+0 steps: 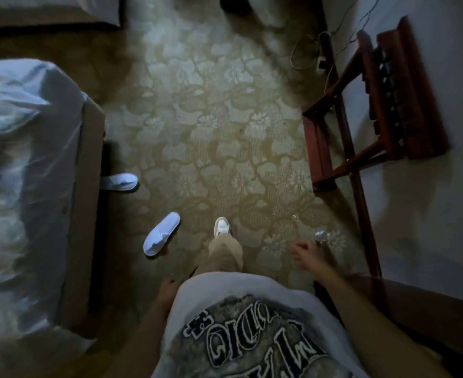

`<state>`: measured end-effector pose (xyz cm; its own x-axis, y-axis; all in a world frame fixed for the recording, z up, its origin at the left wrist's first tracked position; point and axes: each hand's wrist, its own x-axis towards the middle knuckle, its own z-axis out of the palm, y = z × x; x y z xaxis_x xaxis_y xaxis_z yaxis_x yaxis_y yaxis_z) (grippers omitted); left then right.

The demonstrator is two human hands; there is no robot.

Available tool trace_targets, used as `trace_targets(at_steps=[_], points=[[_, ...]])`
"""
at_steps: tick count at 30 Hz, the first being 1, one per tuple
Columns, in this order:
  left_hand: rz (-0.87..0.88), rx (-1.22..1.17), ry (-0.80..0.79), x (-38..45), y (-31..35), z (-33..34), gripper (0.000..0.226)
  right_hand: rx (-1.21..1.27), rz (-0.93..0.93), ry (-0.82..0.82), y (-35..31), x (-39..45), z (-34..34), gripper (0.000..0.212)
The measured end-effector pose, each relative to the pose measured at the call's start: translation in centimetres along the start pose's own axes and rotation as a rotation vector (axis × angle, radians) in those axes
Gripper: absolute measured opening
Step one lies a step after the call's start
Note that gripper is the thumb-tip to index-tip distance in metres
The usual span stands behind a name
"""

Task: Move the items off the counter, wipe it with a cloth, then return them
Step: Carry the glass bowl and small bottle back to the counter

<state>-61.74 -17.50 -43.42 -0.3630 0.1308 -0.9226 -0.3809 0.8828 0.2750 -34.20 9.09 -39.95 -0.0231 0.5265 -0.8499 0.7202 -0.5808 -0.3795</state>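
I look straight down at a patterned carpet while standing between a bed and a wall. My right hand (304, 255) hangs low at the right with loosely curled fingers and nothing in it. My left hand (167, 287) is mostly hidden behind the hem of my white printed shirt, and a thin dark sliver shows beside it; whether it holds anything is unclear. A dark wooden surface (421, 312), possibly the counter's edge, enters at the bottom right. No cloth is in view. A small clear object (321, 236), like a glass or bottle, lies on the carpet just beyond my right hand.
A bed with rumpled white sheets (26, 186) fills the left side. Two white slippers (161, 233) (121, 181) lie on the carpet near it. A reddish wooden luggage rack (374, 110) stands against the right wall, with cables (314, 53) behind it. My shoe (222, 227) steps forward.
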Motion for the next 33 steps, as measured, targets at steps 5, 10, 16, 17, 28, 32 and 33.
trace_targets(at_steps=[5,10,16,17,28,32,33], points=[[0.159,0.065,-0.023,3.0,22.9,-4.9,0.026,-0.007,0.139,0.07,-6.0,2.1,-1.4,0.02],[0.392,0.095,-0.007,7.1,40.0,-8.8,0.018,0.0,0.141,0.058,-16.2,5.8,-1.8,0.012],[0.218,0.012,-0.037,13.4,49.7,-11.5,0.02,-0.101,0.075,0.01,-33.7,17.0,-0.7,0.03],[0.134,-0.055,-0.024,14.2,50.5,-12.2,0.018,-0.13,0.06,-0.018,-37.6,18.9,-0.4,0.029],[-0.183,-0.322,0.098,20.1,66.3,-18.2,0.039,-0.054,-0.324,-0.168,-81.3,31.4,0.4,0.027],[-0.13,-0.274,0.056,26.0,77.2,-19.9,0.035,-0.062,-0.262,-0.161,-87.9,37.3,0.6,0.022],[-0.122,-0.259,0.041,27.4,80.5,-20.5,0.029,-0.078,-0.203,-0.137,-88.5,38.8,0.3,0.02]])
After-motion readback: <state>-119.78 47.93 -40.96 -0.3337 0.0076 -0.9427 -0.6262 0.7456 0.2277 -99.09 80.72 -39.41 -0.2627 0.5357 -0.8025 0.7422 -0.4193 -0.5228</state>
